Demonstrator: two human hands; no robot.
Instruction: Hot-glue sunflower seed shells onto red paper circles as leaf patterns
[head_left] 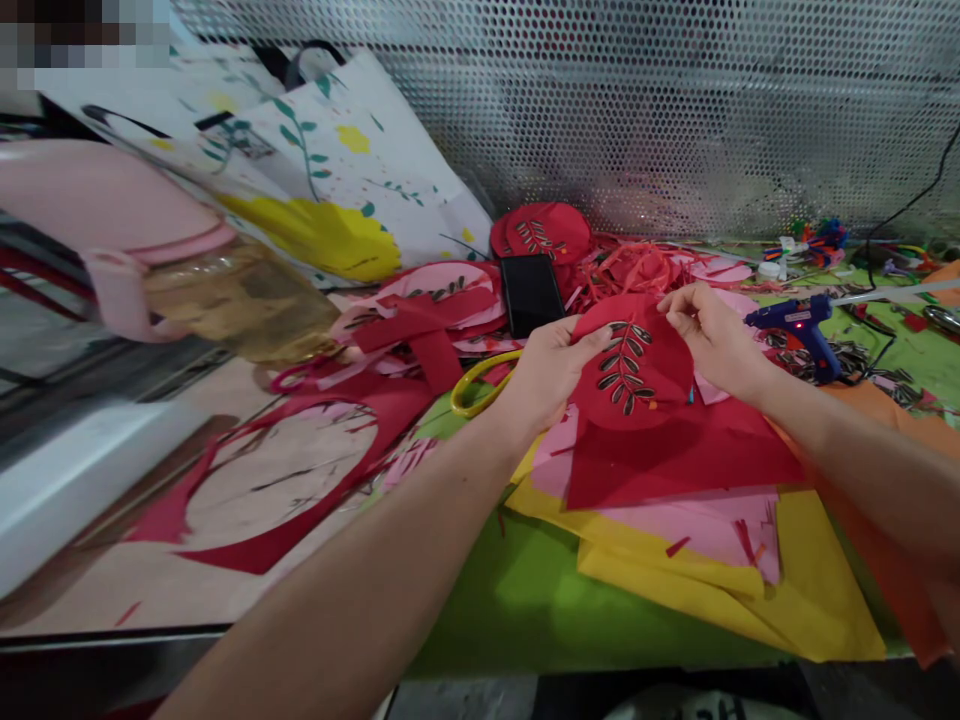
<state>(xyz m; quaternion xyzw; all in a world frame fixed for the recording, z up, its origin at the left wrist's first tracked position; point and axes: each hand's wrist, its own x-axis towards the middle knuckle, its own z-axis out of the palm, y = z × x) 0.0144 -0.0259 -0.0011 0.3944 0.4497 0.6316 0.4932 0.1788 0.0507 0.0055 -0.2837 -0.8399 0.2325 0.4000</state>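
My left hand [553,365] grips the left edge of a round piece of red paper [664,375], with the thumb on top. On it, dark striped seeds that look like sunflower seeds [628,372] form a leafy branch. My right hand [709,335] is pinched closed at the circle's upper right edge; what its fingertips hold, if anything, is too small to make out. Beneath the circle lie red paper [675,465], pink sheets [697,530] and yellow sheets [810,590]. A blue glue gun [806,325] with a lit red light stands right of my right hand.
Yellow-handled scissors [472,385] and a black phone [532,293] lie left of the circle. Finished-looking red circles [551,228] and paper scraps [630,265] are behind. A pink-lidded bottle [247,295], patterned bag [360,150] and cut-out red sheet [405,410] are left. Loose seeds [847,355] lie right.
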